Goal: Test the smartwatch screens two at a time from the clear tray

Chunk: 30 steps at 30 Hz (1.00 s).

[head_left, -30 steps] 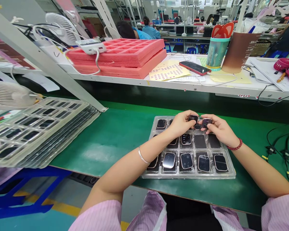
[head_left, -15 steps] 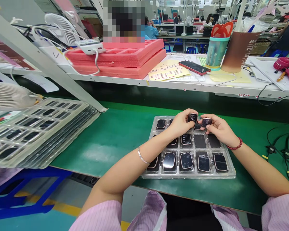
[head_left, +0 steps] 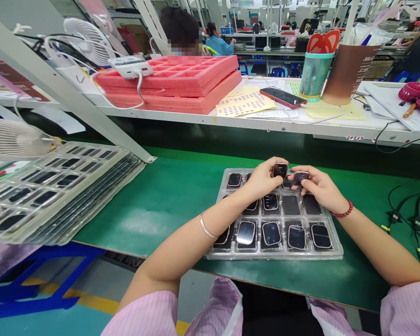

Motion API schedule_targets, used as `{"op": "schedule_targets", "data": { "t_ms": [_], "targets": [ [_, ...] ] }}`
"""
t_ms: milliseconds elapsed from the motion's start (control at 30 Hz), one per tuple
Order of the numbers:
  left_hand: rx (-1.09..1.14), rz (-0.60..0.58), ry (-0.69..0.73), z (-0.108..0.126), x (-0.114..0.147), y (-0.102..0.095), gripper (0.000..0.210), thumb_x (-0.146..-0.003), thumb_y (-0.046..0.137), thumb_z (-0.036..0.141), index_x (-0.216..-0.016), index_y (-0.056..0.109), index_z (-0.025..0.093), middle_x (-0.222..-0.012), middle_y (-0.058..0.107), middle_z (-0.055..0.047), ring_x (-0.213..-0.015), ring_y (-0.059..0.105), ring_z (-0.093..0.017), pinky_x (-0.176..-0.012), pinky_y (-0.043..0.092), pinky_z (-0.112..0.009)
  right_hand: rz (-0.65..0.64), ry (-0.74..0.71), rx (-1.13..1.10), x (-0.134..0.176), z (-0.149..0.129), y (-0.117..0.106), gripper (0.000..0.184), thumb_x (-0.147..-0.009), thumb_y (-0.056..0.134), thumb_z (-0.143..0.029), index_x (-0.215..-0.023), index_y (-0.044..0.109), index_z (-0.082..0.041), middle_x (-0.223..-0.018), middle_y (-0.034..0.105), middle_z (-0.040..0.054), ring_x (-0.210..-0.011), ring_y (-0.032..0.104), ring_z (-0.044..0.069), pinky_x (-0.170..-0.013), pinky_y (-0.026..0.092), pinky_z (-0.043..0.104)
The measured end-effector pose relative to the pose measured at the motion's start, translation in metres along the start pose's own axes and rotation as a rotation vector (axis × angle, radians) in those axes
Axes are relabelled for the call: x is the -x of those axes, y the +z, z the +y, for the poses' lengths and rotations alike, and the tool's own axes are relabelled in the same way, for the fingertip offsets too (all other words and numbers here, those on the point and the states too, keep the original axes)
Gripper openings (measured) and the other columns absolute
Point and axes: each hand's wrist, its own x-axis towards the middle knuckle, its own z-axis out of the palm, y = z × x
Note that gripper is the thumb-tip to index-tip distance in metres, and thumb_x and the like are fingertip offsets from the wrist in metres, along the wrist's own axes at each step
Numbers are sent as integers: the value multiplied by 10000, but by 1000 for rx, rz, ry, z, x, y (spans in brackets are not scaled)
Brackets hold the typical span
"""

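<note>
A clear plastic tray (head_left: 276, 255) lies on the green bench, its pockets holding several strapless smartwatches with dark square faces. Above its far row, my left hand (head_left: 265, 177) is closed on one smartwatch (head_left: 280, 170), tilted with its screen lit by small text. Beside it, my right hand (head_left: 322, 186) grips a second smartwatch (head_left: 300, 178) between thumb and fingers, also showing text. Two pockets in the middle row, nearest my right hand, hold no watch. My left forearm hides part of the tray's left side.
Stacked trays of more watches (head_left: 56, 186) and a white fan (head_left: 17, 138) stand at the left. Black cables (head_left: 406, 217) lie at the right. On the shelf ahead are pink foam trays (head_left: 182, 88), a phone (head_left: 283, 98) and a brown cup (head_left: 348, 74). A person sits beyond.
Both hands keep nearly the same place and grip, with the watches turned very slightly. The person beyond the shelf has shifted position.
</note>
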Motion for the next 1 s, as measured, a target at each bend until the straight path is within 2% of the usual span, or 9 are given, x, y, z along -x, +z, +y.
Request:
{"op": "schedule_targets", "data": {
  "t_ms": [167,267,367,433,633,767,900,1000],
  "targets": [
    [72,-53,-13,1,1,0,335,-712,549,113,-1042,605,132,-847,629,-18,-678,565,-111,-671,457,-239,-1,-16,-5,0,1,0,397,-835,596,-245,-1228,557,-208,-1139,674,88,-878,687,208,-563,550,255],
    [35,-29,41,1,0,0,389,-669,540,66,-1045,608,139,-939,639,-31,-769,580,-121,-695,444,-224,-10,-35,-11,0,1,0,399,-822,597,-219,-1219,565,-216,-1153,670,81,-912,682,209,-579,550,250],
    [3,-37,77,1,0,-1,426,-648,548,43,-1058,608,140,-1019,641,-44,-862,585,-137,-757,447,-229,26,-5,6,0,-1,0,342,-862,590,-278,-1196,584,-203,-1118,682,94,-858,689,209,-555,550,258],
    [-1,-49,74,0,0,-1,430,-654,554,48,-1069,607,143,-1023,644,-48,-872,590,-144,-777,457,-240,39,16,8,0,-1,-1,342,-872,585,-302,-1198,581,-198,-1112,683,99,-843,692,210,-536,546,255],
    [102,-68,15,-3,-1,1,459,-643,537,37,-1086,587,145,-1042,645,-60,-883,620,-153,-758,478,-243,14,-1,1,-2,2,-2,471,-792,603,-226,-1258,532,-209,-1190,648,100,-898,685,219,-549,559,254],
    [143,-69,-5,-3,-1,1,452,-644,545,33,-1081,582,140,-1039,652,-66,-913,630,-159,-785,483,-252,13,3,13,-2,2,-2,427,-824,581,-245,-1247,545,-210,-1165,655,99,-882,688,219,-539,554,250],
    [165,-85,-2,-3,-1,1,456,-650,527,28,-1091,575,130,-1039,656,-76,-914,632,-160,-790,488,-259,17,-19,-5,-1,2,-1,453,-794,600,-214,-1244,553,-222,-1202,640,93,-923,678,224,-549,554,246],
    [163,-89,1,-2,-1,1,458,-651,529,29,-1094,581,128,-1039,657,-76,-896,630,-152,-791,487,-258,24,-18,1,-1,2,-1,411,-820,604,-248,-1227,569,-213,-1152,660,92,-873,683,211,-544,555,248]
  ]
}}
